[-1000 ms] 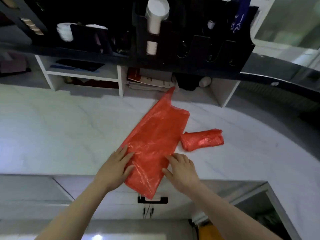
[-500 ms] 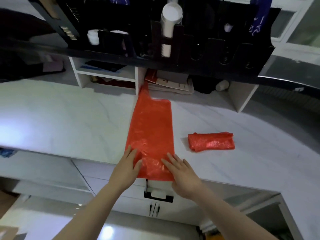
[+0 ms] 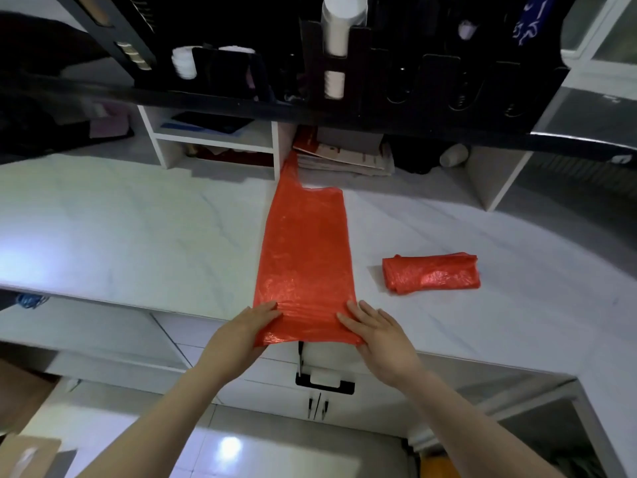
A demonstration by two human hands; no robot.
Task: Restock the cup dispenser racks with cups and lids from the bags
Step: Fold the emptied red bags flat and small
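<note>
- Red thin plastic: the flat bag lies spread on the white counter at centre frame. Its near end overhangs the counter's front edge and its handle end points to the top of frame.
- Its long axis runs straight away from me, bottom centre to upper centre. My hands sit at the near short edge, one per corner, so reach is equal.
- Left hand is at the lower-left corner with fingers straight on top of the film. The thumb is hidden, so I can't tell if it pinches from below.
- Right hand is at the lower-right corner, fingers and thumb flat and spread, pressing the film down and gripping nothing.
- The folded bag lies right of centre, well apart from the flat one and nearer my right hand.
- The black dispenser rack runs across the top of frame, with white cups in one column and lids at upper left.
- My read is that this is a tidy-up fold. The next move takes the near edge away from me along the long axis, both hands together.
</note>
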